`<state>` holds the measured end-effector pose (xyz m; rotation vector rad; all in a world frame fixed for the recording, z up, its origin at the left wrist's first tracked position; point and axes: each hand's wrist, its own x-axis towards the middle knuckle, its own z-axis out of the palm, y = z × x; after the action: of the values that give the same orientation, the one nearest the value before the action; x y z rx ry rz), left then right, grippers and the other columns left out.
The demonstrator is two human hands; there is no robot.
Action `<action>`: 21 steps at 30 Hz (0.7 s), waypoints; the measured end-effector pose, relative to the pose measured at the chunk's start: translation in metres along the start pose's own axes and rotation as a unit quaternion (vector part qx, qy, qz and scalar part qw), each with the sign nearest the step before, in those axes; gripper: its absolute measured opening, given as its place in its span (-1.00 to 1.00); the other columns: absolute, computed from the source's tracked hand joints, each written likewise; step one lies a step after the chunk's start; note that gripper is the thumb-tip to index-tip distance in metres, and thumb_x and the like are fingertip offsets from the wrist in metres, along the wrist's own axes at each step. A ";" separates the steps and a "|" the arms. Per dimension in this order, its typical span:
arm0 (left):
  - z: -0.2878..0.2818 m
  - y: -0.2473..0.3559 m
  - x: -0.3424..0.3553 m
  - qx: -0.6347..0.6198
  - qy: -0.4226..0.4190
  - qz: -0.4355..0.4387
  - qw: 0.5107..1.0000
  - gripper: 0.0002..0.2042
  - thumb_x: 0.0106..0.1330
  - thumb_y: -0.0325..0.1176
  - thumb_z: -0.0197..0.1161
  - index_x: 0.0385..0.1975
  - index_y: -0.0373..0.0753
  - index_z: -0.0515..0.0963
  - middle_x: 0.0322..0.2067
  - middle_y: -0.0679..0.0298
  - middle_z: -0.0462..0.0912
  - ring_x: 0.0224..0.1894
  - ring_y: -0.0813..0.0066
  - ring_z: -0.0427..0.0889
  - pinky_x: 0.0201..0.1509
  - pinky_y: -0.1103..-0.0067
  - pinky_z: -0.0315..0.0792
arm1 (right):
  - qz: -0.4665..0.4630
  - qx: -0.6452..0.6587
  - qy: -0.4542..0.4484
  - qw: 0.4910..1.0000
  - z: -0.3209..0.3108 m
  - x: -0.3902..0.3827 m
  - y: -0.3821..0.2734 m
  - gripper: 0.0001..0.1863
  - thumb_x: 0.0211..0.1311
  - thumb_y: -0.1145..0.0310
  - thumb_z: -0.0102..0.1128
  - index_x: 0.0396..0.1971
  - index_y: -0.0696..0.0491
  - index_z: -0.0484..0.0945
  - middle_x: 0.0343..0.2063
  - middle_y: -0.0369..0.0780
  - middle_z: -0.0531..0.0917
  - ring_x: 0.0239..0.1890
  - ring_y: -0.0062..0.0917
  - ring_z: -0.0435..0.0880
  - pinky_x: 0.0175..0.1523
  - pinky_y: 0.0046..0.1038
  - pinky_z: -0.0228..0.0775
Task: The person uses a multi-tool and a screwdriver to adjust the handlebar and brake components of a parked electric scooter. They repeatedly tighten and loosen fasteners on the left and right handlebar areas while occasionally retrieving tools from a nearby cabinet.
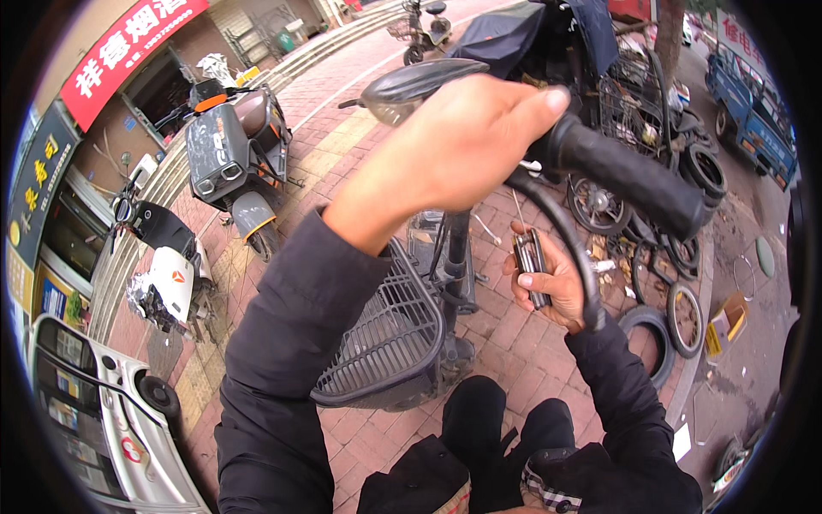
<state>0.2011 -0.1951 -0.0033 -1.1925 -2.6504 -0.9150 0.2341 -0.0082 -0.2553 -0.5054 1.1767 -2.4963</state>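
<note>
My left hand [454, 141] is closed over the middle of an electric bike's handlebar, thumb stretched toward the right. Its fingers are hidden behind it, and I cannot make out what they grip. A black rubber handlebar grip [634, 176] juts to the right of that thumb. Lower down, my right hand [561, 278] is wrapped round a folding tool set [533, 270], with one thin metal bit pointing up toward the handlebar. A thick black cable [565, 227] curves past the right wrist. The bike's black front basket [385, 343] sits below my left forearm.
Several loose tires [651, 343] lie on the right, beside a yellow cardboard box [726, 324]. A blue cargo tricycle [753, 111] stands beyond. On the left are a grey scooter [227, 150], a white scooter [171, 278] and a silver van [111, 411].
</note>
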 end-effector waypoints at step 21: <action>0.004 0.042 0.016 -0.003 -0.001 -0.149 0.989 -0.83 0.50 -0.36 0.19 -0.26 -0.34 0.61 -0.31 0.09 0.65 -0.17 0.05 0.59 0.05 0.27 0.39 | 0.143 0.133 0.133 0.972 0.058 -0.100 -0.137 -0.31 0.51 0.10 0.22 0.48 0.15 0.35 -0.13 -0.18 0.63 -0.35 -0.63 0.57 -0.31 -0.57 0.38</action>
<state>0.2203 -0.1609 0.0187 -0.8080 -2.8804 -0.9601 0.3284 0.0791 -0.1306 0.0692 0.9019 -2.4623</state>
